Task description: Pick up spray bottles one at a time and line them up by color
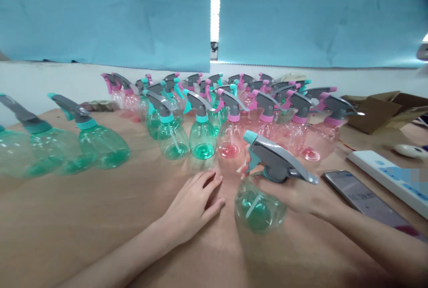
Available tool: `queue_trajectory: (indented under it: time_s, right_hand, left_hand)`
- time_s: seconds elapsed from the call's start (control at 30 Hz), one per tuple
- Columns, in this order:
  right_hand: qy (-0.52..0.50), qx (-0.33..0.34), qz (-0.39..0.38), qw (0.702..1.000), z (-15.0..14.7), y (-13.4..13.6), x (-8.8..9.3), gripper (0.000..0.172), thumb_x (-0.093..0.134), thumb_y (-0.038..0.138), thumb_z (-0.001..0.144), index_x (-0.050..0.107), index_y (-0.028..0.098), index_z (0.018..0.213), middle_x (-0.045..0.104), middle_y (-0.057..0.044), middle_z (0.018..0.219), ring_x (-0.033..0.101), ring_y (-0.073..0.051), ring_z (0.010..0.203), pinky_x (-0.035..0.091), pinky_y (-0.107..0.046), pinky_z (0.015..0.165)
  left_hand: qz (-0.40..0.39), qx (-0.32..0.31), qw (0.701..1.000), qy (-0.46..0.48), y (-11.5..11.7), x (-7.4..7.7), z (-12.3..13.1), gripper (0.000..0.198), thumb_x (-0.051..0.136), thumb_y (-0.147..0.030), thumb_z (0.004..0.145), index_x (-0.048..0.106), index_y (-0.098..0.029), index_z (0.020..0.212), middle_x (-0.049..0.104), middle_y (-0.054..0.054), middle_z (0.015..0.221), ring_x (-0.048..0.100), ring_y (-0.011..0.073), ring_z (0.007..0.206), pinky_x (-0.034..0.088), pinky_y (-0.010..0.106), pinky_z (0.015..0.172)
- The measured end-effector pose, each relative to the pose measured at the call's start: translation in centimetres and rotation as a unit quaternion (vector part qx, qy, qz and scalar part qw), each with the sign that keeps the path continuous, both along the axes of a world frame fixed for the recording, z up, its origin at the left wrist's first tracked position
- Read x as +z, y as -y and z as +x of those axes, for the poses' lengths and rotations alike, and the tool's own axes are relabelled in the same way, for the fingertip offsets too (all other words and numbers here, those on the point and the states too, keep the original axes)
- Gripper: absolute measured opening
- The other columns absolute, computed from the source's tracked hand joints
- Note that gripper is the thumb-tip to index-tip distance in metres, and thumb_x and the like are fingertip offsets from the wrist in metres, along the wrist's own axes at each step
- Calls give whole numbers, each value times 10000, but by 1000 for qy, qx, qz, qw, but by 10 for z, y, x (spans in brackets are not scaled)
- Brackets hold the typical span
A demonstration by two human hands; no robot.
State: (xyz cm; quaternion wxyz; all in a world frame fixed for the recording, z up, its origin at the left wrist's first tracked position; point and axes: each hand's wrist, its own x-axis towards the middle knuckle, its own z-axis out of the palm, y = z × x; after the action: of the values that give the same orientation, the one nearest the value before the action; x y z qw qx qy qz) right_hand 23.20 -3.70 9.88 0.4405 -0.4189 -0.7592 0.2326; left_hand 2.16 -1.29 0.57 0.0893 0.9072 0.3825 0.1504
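Note:
A green spray bottle (261, 207) with a grey and teal trigger head tilts in front of me, my right hand (284, 190) wrapped round it just below the head. A thin white tube shows inside its clear body. To its left, my left hand (194, 203) lies on the wooden table (150, 207), palm down with fingers stretched out, holding nothing. Just beyond that hand stand another green spray bottle (202, 143) and a pink spray bottle (230, 141), both upright. The right fingers are partly hidden behind the trigger head.
Several more pink and green spray bottles crowd the back, such as a pink one (326, 132). Green bottles (103, 145) stand at left. On the right are a phone (368, 199), a white power strip (391, 181), a white mouse (411, 150) and an open cardboard box (377, 112).

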Motion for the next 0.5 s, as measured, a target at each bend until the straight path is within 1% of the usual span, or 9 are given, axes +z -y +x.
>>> queue_trajectory:
  time_s: [0.1, 0.17, 0.23, 0.27, 0.37, 0.43, 0.5]
  right_hand:
    - [-23, 35, -30, 999, 2, -2, -4, 193, 494, 145, 649, 573, 274, 768, 690, 26, 745, 682, -166, 666, 586, -280, 615]
    - [-33, 56, -53, 997, 3, -4, -7, 301, 500, 134, 667, 619, 278, 903, 718, 23, 836, 694, -167, 690, 597, -292, 645]
    - [-41, 59, -66, 995, 2, -5, -9, 392, 514, 133, 692, 621, 280, 1039, 727, 7, 962, 706, -180, 747, 607, -319, 691]
    - [-44, 55, -67, 995, 2, -5, -10, 417, 520, 130, 703, 616, 284, 1078, 720, 0, 1027, 709, -189, 791, 608, -332, 718]
    - [-46, 51, -63, 996, 1, -5, -12, 408, 519, 105, 714, 629, 293, 1059, 687, -3, 1147, 706, -202, 889, 607, -341, 764]
    - [-46, 53, -56, 996, 1, -6, -13, 361, 513, 86, 705, 638, 282, 982, 685, -2, 1145, 704, -206, 913, 607, -341, 775]
    - [-42, 53, -40, 997, 2, -6, -14, 292, 510, 69, 699, 629, 270, 873, 691, -3, 1119, 688, -216, 981, 591, -358, 831]
  left_hand:
    - [1, -1, 1000, 6, 0, 0, 0, 384, 498, -346, 944, 514, -193, 1296, 507, 127, 1356, 461, 294, 1246, 405, 479, 1010]
    - [0, -4, 1000, 11, 0, 0, 0, 384, 495, -343, 944, 510, -197, 1298, 506, 125, 1357, 464, 295, 1241, 406, 481, 1006]
    - [1, -5, 1000, 12, 1, 0, 0, 389, 494, -345, 944, 504, -200, 1304, 500, 123, 1363, 464, 295, 1240, 409, 477, 1003]
    - [1, -4, 1000, 12, 1, 0, 0, 391, 494, -346, 944, 499, -201, 1308, 495, 122, 1367, 461, 294, 1242, 411, 473, 1003]
    - [2, -5, 1000, 10, 1, 0, 0, 392, 492, -343, 946, 489, -205, 1313, 488, 116, 1373, 455, 288, 1249, 413, 466, 1002]
    - [1, -5, 1000, 10, 1, 0, 0, 390, 493, -341, 947, 488, -206, 1312, 488, 115, 1373, 454, 285, 1249, 411, 466, 1004]
    - [0, -6, 1000, 8, 1, 1, 0, 391, 498, -339, 945, 488, -203, 1311, 488, 118, 1372, 455, 285, 1249, 409, 466, 1007]
